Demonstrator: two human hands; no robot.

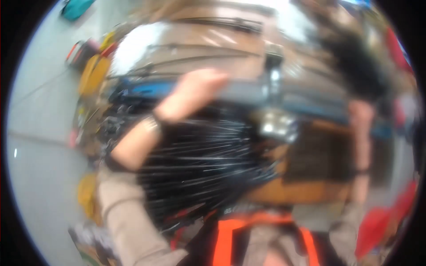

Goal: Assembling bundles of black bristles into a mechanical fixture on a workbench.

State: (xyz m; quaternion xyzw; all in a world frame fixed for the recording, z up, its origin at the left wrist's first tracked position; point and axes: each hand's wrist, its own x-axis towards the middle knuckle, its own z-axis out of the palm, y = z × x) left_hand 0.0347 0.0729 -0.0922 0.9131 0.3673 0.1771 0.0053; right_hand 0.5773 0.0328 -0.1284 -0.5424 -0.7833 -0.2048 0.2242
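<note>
Black plastic sheet (199, 164), glossy and wrinkled, fills frame centre, bunched in front of the person's chest; one only. I see no clear long axis on it: the streaked highlights run roughly left-right, but motion blur may cause that, so I can't tell which way it points.

Left to right:
- Grey floor (40, 146) at far left, with yellow items (94, 73) and red-handled clutter along its edge. Too blurred to count or identify.
- Left hand (193, 91), one, raised above the sheet, forearm coming up from lower left in a beige sleeve (128, 221), dark band at the wrist. Fingers look loosely curled, lying against the sheet's top edge; I can't tell if they grip it.
- Brown surface (213, 44) behind, with thin dark lines across it, plus a grey blurred object (273, 80) near centre.
- Wooden box or frame (310, 173) right of the sheet, dark inside.
- Right hand (360, 113), one, forearm vertical at right with a dark wrist band. Fingers smeared; can't tell their state.
- Orange straps (226, 239), two visible, at bottom centre.
</note>
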